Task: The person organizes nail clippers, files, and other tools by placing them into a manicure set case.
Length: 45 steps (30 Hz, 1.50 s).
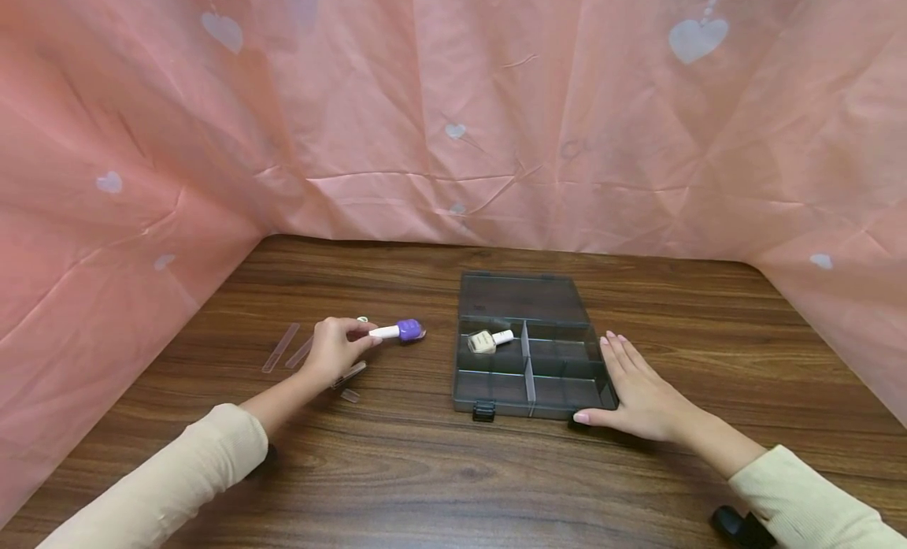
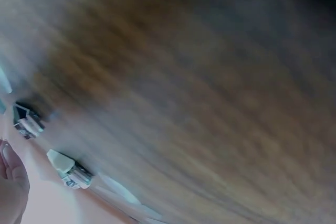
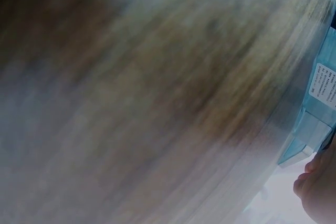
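Note:
My left hand (image 1: 333,350) pinches the white cap of a purple nail polish bottle (image 1: 409,330), which points to the right, left of the box. A dark see-through compartment box (image 1: 496,407) lies with its lid (image 1: 523,297) laid back. In its back left compartment is a cream nail polish bottle (image 1: 482,343) with a white cap, lying on its side. Along the box's right side rests my right hand (image 1: 648,399), fingers extended and thumb at the front right corner. Part of that hand (image 3: 320,187) and the box with a white label (image 3: 324,84) show in the right wrist view.
Clear plastic strips (image 1: 280,348) lie left of my left hand, and a small clear piece (image 1: 350,395) lies in front of it. Pink curtains (image 1: 496,139) with hearts enclose the wooden table (image 1: 425,478) at the back and sides. A black object (image 1: 740,525) sits by the right sleeve.

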Each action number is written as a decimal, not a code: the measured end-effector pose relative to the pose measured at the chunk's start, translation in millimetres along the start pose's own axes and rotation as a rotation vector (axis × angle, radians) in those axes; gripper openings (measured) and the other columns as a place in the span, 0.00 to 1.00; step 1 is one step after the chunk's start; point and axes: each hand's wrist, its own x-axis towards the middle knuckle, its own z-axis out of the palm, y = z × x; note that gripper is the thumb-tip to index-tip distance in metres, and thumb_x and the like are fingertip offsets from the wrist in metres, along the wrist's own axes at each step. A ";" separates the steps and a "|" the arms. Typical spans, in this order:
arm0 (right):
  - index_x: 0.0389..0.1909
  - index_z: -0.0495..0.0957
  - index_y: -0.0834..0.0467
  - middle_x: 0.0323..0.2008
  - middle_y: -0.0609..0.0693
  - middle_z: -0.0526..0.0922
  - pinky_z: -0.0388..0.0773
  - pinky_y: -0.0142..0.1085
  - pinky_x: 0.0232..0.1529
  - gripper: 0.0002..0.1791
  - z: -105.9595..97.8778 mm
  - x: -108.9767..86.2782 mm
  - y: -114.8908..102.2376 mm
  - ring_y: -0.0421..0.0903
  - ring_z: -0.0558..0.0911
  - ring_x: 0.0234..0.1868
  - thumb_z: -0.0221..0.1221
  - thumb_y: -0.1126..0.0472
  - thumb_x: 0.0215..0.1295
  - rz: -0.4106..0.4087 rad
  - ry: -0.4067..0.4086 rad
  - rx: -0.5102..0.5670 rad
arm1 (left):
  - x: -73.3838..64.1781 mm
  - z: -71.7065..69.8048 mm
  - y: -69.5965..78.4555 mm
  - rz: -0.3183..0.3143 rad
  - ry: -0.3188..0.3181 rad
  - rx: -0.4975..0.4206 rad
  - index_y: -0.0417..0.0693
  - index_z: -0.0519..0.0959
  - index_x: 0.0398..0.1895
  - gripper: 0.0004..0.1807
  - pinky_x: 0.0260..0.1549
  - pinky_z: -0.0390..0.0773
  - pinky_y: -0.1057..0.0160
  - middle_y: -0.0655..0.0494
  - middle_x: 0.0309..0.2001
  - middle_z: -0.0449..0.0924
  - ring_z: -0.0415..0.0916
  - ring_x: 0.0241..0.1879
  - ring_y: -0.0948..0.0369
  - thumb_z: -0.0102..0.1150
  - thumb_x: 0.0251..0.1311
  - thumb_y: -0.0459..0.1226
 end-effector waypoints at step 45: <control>0.68 0.43 0.74 0.70 0.72 0.43 0.46 0.55 0.69 0.63 0.1 0.7 -2.0 0.66 0.44 0.71 0.59 0.31 0.49 -0.007 0.012 -0.002 | 16.2 60.3 80.0 0.123 -0.065 -0.244 0.37 0.85 0.30 0.07 0.21 0.72 0.76 0.46 0.29 0.86 0.74 0.23 0.68 0.69 0.46 0.31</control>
